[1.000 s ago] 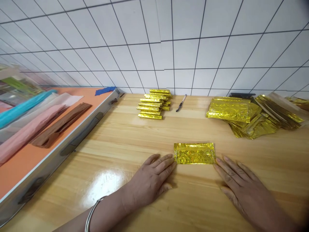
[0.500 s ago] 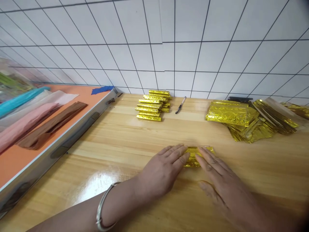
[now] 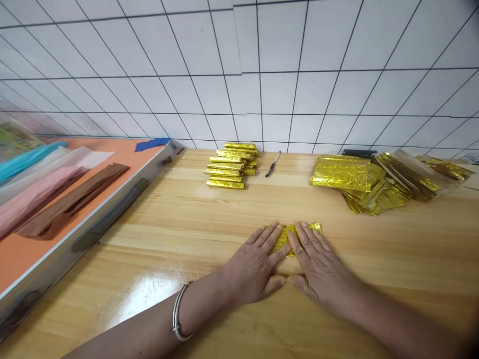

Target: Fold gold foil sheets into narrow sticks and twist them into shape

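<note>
Resting left hand and right hand on gold foil with fingers straightened, gripping nothing; covering most of it, apparently including its left edge.

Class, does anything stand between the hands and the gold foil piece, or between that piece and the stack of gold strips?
Nothing visible does: the left hand and right hand both rest on the gold foil piece, and only tabletop shows between it and the stack of gold strips.
</note>
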`<state>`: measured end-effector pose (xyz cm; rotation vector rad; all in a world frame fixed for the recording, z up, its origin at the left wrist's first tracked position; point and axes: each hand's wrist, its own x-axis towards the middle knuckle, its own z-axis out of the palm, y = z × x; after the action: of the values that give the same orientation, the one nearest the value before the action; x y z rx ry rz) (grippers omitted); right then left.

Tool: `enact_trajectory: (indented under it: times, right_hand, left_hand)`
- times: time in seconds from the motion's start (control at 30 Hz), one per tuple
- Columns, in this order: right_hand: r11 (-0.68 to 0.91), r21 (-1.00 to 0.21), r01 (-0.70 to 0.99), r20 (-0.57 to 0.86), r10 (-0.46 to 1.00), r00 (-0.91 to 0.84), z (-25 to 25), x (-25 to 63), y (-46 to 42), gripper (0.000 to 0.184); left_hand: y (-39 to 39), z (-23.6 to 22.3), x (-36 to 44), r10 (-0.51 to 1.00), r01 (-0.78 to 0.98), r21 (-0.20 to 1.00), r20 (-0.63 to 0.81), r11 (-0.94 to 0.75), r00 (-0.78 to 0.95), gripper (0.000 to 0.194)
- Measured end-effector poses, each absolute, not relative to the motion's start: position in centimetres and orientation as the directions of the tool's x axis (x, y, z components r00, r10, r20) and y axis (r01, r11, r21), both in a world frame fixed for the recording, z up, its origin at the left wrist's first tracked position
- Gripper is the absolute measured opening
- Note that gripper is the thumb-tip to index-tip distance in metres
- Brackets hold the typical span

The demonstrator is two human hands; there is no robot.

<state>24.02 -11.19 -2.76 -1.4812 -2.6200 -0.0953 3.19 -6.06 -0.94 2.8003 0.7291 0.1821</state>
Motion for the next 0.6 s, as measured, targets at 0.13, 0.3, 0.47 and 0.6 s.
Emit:
enact_trajectory:
  times: [0.13, 0.3, 0.47, 0.6]
  right_hand:
    - [0.527, 0.007, 0.850, 0.138, 0.841, -0.523, -2.8, 25.7, -11.3, 0.071]
    - [0.522, 0.000, 0.853, 0.153, 0.843, -0.516, -3.1, 27.5, -11.2, 0.071]
    - [0.490, -0.041, 0.871, 0.123, 0.867, -0.482, -3.2, 28.0, -10.9, 0.064]
    - [0.443, -0.131, 0.887, 0.100, 0.896, -0.433, -2.8, 28.5, -10.4, 0.051]
  left_hand:
    - [-6.2, -0.9, 2.2, 0.500, 0.470, 0.258, 0.061, -0.844, 0.864, 0.065]
    - [-5.6, -1.1, 1.1, 0.523, 0.481, 0.282, 0.095, -0.830, 0.847, 0.055]
    - [-4.5, -1.9, 1.3, 0.606, 0.534, 0.346, 0.141, -0.771, 0.783, 0.035]
    - [-4.6, -2.2, 1.9, 0.660, 0.579, 0.350, 0.181, -0.736, 0.729, 0.032]
